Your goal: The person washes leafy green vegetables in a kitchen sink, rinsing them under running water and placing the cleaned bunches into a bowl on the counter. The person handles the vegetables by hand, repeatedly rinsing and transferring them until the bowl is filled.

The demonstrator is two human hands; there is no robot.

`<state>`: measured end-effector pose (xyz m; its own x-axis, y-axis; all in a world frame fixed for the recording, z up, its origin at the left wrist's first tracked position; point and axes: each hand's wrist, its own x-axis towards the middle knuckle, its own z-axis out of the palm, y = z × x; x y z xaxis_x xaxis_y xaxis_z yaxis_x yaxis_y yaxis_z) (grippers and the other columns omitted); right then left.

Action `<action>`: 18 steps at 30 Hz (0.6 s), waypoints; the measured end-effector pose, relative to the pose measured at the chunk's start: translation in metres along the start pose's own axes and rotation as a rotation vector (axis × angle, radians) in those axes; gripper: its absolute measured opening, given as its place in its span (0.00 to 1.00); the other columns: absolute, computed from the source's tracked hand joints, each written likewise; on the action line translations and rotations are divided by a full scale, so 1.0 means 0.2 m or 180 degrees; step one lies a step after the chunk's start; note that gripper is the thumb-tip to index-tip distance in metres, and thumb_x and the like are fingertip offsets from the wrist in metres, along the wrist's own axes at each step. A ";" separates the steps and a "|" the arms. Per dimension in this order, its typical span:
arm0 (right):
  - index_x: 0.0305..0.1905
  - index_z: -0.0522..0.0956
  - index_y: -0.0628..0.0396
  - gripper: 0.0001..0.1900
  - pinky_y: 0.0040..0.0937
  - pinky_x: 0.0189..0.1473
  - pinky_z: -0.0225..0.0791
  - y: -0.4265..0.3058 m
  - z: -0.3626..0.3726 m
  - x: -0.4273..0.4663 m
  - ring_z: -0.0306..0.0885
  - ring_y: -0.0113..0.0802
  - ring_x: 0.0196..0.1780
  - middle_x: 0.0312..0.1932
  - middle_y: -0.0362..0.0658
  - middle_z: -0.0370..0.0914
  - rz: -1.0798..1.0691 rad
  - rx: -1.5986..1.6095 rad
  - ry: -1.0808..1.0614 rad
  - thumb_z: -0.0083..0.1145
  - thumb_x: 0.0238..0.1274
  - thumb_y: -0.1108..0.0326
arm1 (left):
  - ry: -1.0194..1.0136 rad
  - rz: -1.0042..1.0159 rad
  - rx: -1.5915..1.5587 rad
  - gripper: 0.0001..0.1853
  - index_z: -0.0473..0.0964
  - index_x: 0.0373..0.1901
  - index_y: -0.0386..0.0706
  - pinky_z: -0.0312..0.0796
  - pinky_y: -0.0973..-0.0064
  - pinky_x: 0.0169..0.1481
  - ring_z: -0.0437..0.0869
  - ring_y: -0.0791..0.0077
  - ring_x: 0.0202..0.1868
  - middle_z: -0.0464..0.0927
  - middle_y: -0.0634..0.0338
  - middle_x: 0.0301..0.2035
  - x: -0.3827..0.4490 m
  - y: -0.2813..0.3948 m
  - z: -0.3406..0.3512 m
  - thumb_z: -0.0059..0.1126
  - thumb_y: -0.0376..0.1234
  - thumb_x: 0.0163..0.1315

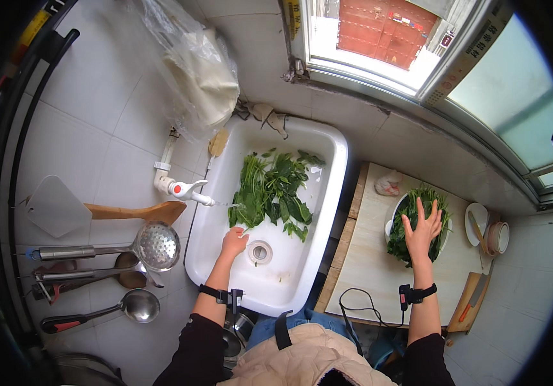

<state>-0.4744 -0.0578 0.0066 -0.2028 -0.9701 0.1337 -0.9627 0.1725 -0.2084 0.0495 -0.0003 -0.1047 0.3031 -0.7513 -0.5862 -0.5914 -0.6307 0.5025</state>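
Leafy greens with long stems (283, 178) lie in a white ceramic sink (332, 217), under a thin stream from a white plastic tap (187, 189). My left hand (234, 242) is low in the sink at the near edge of these leaves, left of the drain (260, 252). Its fingers are curled, and whether they pinch a leaf is hidden. Over on the right, my right hand (422, 231) rests with spread fingers on a heap of greens (404, 212) in a white bowl (389, 219). That bowl stands on a pale board-topped table (363, 270).
A skimmer (158, 246), a ladle (140, 305) and a wooden spatula (136, 211) hang on the left wall. A cleaver (475, 294) lies on a wooden board (460, 318) at the table's right. Beside the bowl sits a crumpled plastic bag (388, 183). A black cable (361, 289) crosses the table's front.
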 end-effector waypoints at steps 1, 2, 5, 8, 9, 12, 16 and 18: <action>0.69 0.68 0.40 0.31 0.61 0.72 0.40 -0.10 -0.02 0.00 0.43 0.62 0.76 0.76 0.55 0.47 -0.0034 0.0230 0.0019 0.62 0.61 0.56 | 0.0376 -0.0142 0.0152 0.30 0.71 0.56 0.38 0.71 0.64 0.59 0.77 0.54 0.55 0.74 0.44 0.55 0.08 -0.03 0.01 0.68 0.42 0.55; 0.67 0.70 0.42 0.28 0.57 0.72 0.41 -0.21 -0.02 -0.01 0.46 0.60 0.75 0.74 0.55 0.51 -0.0118 0.0459 -0.0045 0.62 0.62 0.61 | 0.0668 0.0112 0.0245 0.33 0.68 0.58 0.37 0.69 0.62 0.60 0.74 0.52 0.57 0.71 0.43 0.56 0.14 -0.03 0.04 0.69 0.42 0.54; 0.62 0.74 0.48 0.24 0.51 0.70 0.46 -0.54 0.00 -0.07 0.53 0.53 0.73 0.70 0.53 0.57 -0.0622 0.1103 -0.0160 0.62 0.60 0.66 | 0.1466 0.0665 0.0564 0.41 0.61 0.62 0.35 0.65 0.57 0.64 0.67 0.47 0.62 0.64 0.41 0.60 0.28 0.05 0.16 0.71 0.43 0.51; 0.61 0.74 0.50 0.24 0.48 0.68 0.51 -0.82 0.04 -0.16 0.60 0.52 0.68 0.66 0.52 0.61 -0.0961 0.1566 -0.0410 0.62 0.58 0.68 | 0.1658 0.0861 0.0810 0.44 0.58 0.62 0.31 0.63 0.55 0.65 0.64 0.44 0.63 0.63 0.40 0.59 0.37 0.14 0.21 0.72 0.43 0.50; 0.60 0.75 0.51 0.23 0.47 0.67 0.52 -0.89 0.05 -0.19 0.61 0.52 0.67 0.65 0.52 0.62 -0.0974 0.1702 -0.0509 0.62 0.58 0.68 | 0.1391 0.0632 0.0858 0.43 0.59 0.62 0.30 0.62 0.56 0.66 0.65 0.44 0.63 0.64 0.39 0.59 0.40 0.16 0.21 0.71 0.43 0.50; 0.58 0.75 0.52 0.21 0.45 0.65 0.56 -1.04 0.10 -0.25 0.64 0.52 0.64 0.63 0.52 0.65 -0.1030 0.2043 -0.0765 0.61 0.59 0.69 | 0.0658 0.0387 0.0332 0.41 0.59 0.61 0.28 0.64 0.58 0.64 0.70 0.44 0.59 0.70 0.37 0.54 0.45 0.20 0.18 0.68 0.40 0.51; 0.56 0.75 0.55 0.19 0.42 0.63 0.61 -1.14 0.16 -0.26 0.67 0.51 0.63 0.61 0.52 0.67 -0.1017 0.2359 -0.1088 0.60 0.60 0.70 | -0.0191 0.0416 -0.1914 0.27 0.66 0.56 0.33 0.70 0.62 0.57 0.79 0.57 0.50 0.77 0.49 0.48 0.40 0.29 0.12 0.61 0.32 0.55; 0.56 0.75 0.57 0.18 0.39 0.61 0.66 -1.18 0.20 -0.23 0.72 0.51 0.59 0.57 0.53 0.71 -0.1002 0.2470 -0.1145 0.60 0.62 0.68 | -0.0744 0.0283 -0.3090 0.23 0.67 0.56 0.36 0.70 0.67 0.55 0.79 0.66 0.48 0.77 0.56 0.47 0.32 0.36 0.07 0.58 0.29 0.58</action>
<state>-0.2309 -0.0605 0.0110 0.2425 -0.9701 0.0117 -0.5470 -0.1467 -0.8242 0.0160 -0.0911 -0.1160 0.0714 -0.8122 -0.5790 0.2929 -0.5378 0.7905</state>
